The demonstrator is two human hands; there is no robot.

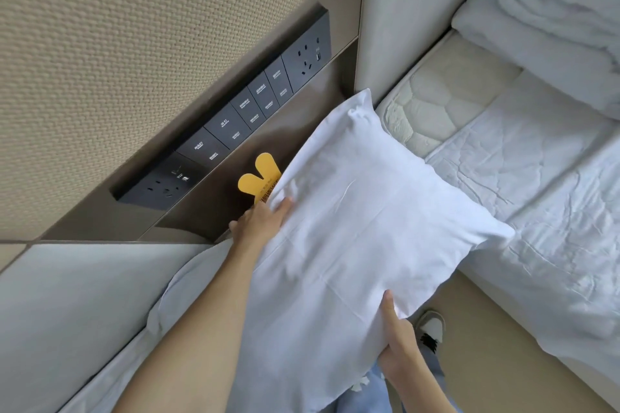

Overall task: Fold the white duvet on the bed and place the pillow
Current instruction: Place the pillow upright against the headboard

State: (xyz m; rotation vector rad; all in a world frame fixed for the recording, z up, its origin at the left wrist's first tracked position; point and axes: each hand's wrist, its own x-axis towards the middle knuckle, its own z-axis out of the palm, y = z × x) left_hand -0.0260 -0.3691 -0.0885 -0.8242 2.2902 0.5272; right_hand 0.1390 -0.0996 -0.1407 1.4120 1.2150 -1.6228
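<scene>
Pillow [352, 228] carried clear of both beds, left hand [260, 221] gripping its far-left edge and right hand [396, 329] its near corner, presumably for placement beside the folded duvet [553, 20].

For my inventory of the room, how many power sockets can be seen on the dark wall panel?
2. One socket sits at the panel's upper right end, near the headboard. The other socket sits at its lower left end. The pillow may hide more below.
</scene>
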